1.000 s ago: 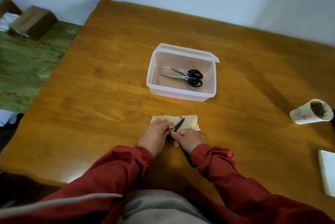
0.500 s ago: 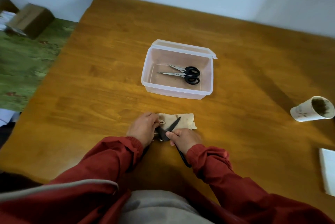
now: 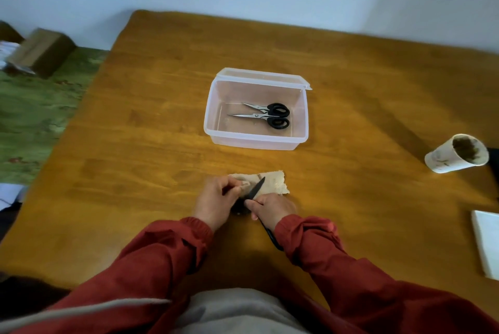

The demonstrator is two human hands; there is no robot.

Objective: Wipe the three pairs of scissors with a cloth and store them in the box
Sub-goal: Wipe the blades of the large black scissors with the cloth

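Note:
A clear plastic box point(image 3: 213, 128) stands open in the middle of the wooden table, its lid folded back. Inside lie two pairs of black-handled scissors point(image 3: 266, 115) side by side, blades pointing left. Nearer to me, a beige cloth point(image 3: 272, 183) lies on the table. My left hand point(image 3: 217, 202) pinches the cloth's left part. My right hand point(image 3: 271, 209) grips a dark pair of scissors point(image 3: 256, 189), whose black blade points up-right over the cloth. Its handles are mostly hidden under my hands.
A white paper cup point(image 3: 456, 154) with a dark stained inside lies on its side at the right. A white flat object point(image 3: 487, 244) sits at the right edge. Left of the table are a green surface point(image 3: 35, 112) and a brown cardboard box point(image 3: 43, 51).
My left hand has shifted its hold on the cloth beside the blade, and the view has moved slightly. The dark scissors stay in my right hand over the cloth.

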